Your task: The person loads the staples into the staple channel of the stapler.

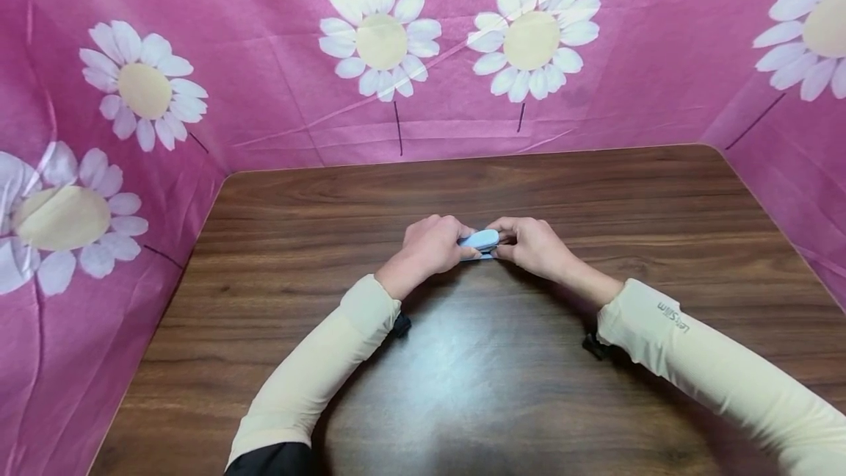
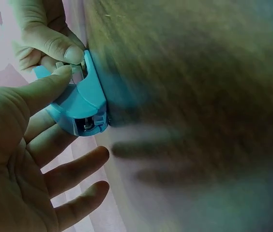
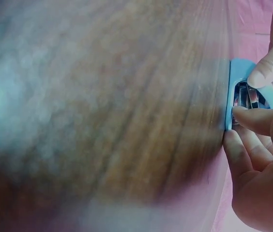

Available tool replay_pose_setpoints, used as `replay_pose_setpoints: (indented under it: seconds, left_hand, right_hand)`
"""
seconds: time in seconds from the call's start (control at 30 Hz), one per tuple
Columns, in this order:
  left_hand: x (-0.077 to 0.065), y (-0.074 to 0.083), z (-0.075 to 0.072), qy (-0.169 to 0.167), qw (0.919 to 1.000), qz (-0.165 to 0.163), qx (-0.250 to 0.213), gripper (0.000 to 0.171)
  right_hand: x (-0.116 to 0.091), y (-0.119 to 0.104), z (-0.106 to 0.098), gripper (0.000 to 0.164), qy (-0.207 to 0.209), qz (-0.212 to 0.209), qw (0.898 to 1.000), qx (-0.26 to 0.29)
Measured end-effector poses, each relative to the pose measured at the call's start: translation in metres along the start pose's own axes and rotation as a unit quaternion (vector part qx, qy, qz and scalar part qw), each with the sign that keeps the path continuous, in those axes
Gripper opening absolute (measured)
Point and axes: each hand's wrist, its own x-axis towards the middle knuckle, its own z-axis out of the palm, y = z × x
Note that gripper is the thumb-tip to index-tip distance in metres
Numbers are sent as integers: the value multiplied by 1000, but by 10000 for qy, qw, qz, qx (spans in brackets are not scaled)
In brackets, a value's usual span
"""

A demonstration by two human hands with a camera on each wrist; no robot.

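A small light-blue stapler is held between both hands at the middle of the wooden table. My left hand grips its left end, thumb on the near side; in the left wrist view that thumb lies on the blue body while the ring and little fingers stay spread. My right hand pinches the right end with thumb and fingertips. Bright metal parts show inside the stapler's blue frame in the right wrist view, beside the right thumb. The fingers partly hide the stapler.
The dark wood-grain tabletop spreads around both arms. Pink cloth with large white daisies hangs along the back and both sides. A black strap piece shows beneath the left wrist, another beneath the right.
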Motion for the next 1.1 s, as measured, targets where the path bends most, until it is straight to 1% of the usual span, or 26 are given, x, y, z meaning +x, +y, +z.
replay_pose_setpoints:
  seconds: [0.1,0.23,0.4,0.57,0.7,0.83,1.1]
  left_hand:
    - [1,3,-1,31,9998,29,189,26]
    - [1,6,-1,83,9988,28,477,18]
    - [2,9,-2,57,9977,-51,679,11]
    - [5,14,-3,100,9956,65,926,17]
    - [6,17,-1,84,9938,63,1108,22]
    - [6,18,0,98,9935,65,1135,22]
    - [5,22,-1,303,9917,120,1240,22]
  right_hand:
    - [0,0,-1,29,24,-19,10000,-46]
    - [1,-1,1,28,46,-71,9999,-98]
    - [2,-1,1,28,1,-134,9998,-123]
    - [1,-1,0,27,28,-141,9998,-146]
    - [0,2,2,27,20,-160,9998,-150]
    - [0,2,2,28,79,-178,9996,-186]
    - [0,0,0,27,161,-203,9993,-265]
